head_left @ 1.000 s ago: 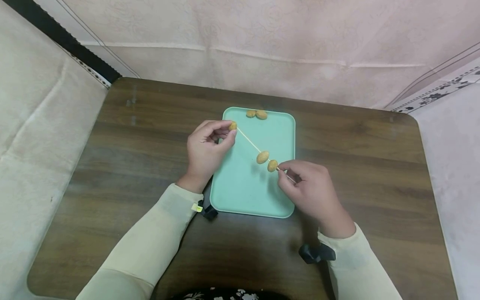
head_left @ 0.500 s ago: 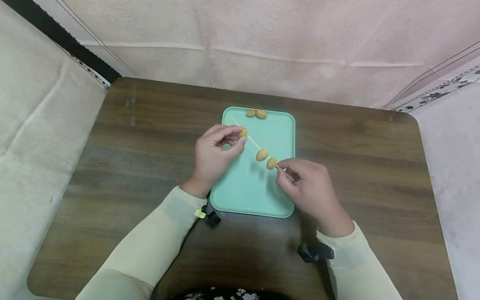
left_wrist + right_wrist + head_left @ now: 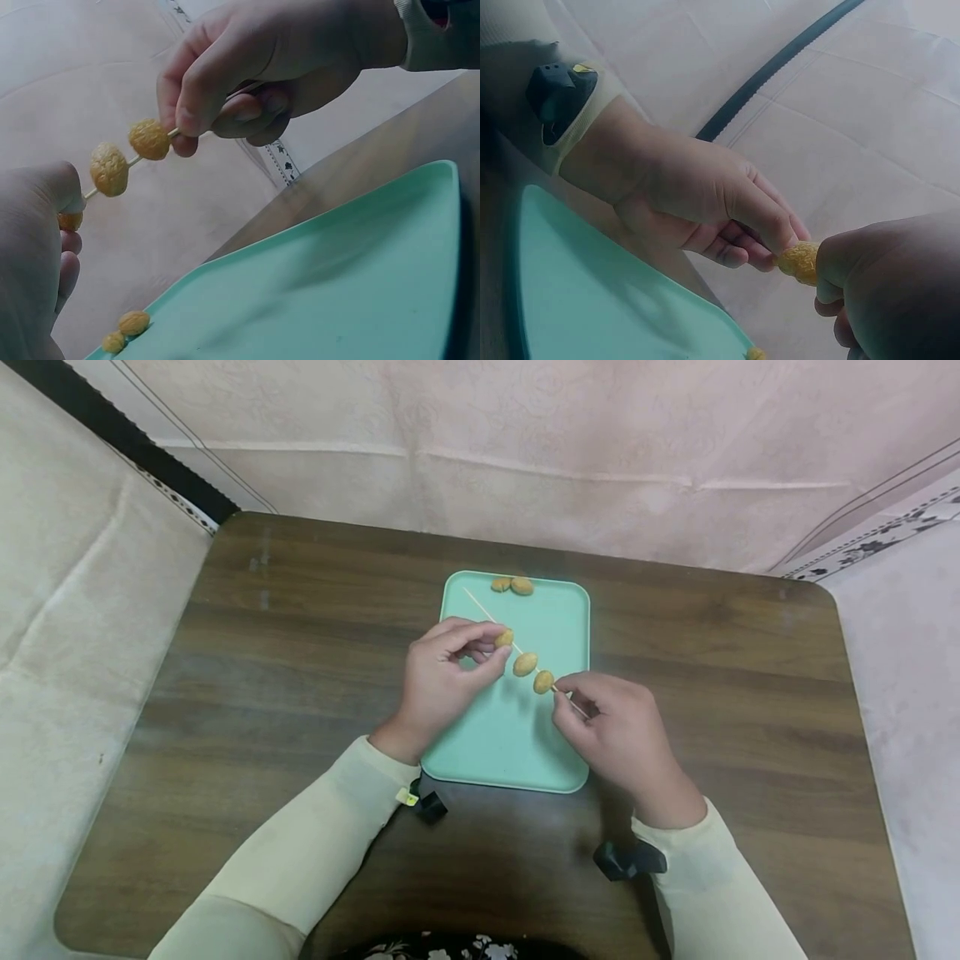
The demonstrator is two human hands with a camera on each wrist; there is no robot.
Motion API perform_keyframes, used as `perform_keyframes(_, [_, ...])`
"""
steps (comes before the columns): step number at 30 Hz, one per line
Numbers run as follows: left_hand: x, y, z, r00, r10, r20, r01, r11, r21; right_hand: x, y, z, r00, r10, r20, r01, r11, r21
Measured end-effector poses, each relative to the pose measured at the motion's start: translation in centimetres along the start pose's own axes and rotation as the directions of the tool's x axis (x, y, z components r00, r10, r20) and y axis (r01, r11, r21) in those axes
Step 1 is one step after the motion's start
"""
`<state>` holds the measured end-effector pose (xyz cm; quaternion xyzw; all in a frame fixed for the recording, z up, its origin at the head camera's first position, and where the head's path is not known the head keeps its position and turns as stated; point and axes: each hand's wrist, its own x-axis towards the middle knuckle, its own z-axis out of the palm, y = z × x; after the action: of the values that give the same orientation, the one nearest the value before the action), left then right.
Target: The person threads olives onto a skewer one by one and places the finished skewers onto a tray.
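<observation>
Head: your left grip (image 3: 448, 672) pinches a tan piece (image 3: 505, 638) on the skewer (image 3: 481, 606); your right grip (image 3: 622, 727) pinches the skewer itself, over the green tray (image 3: 510, 756). Left wrist: two threaded pieces (image 3: 109, 170) between your grips. Right wrist: loose piece (image 3: 756, 353) at tray's edge.

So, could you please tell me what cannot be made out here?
Head view: the lower end of the skewer, hidden by the right hand.
Left wrist view: most of the pinched piece, covered by the left hand.
Right wrist view: one tray piece, cut off by the picture's bottom edge.
</observation>
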<state>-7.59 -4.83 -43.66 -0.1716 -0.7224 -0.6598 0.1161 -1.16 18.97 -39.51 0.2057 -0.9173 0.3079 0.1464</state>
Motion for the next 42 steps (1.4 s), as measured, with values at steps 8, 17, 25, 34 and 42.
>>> perform_keyframes(8, [-0.2,0.2,0.5,0.999,0.026,0.031,-0.027,1.0,0.009,0.0,0.3,0.3,1.0,0.005,-0.015,-0.005,1.0,-0.006])
perform_keyframes(17, [1.0,0.5,0.0,0.989,0.011,0.145,-0.029,0.991,0.128,0.1,0.9,0.4,0.996,0.092,-0.009,-0.092,0.996,0.002])
perform_keyframes(25, [6.2,0.5,-1.2,0.939,-0.168,0.3,0.013,0.89,0.456,0.2,2.9,0.3,0.951,0.294,-0.09,-0.293,0.956,0.03])
perform_keyframes(34, [11.7,-2.3,0.1,0.8,-0.46,0.386,-0.039,0.602,0.797,-0.2,5.6,1.3,0.889,0.455,-0.051,-0.451,0.889,0.079])
perform_keyframes(42, [12.3,-3.3,1.3,0.813,-0.459,0.358,-0.037,0.572,0.819,-0.5,7.3,2.7,0.862,0.506,-0.029,-0.501,0.859,0.104])
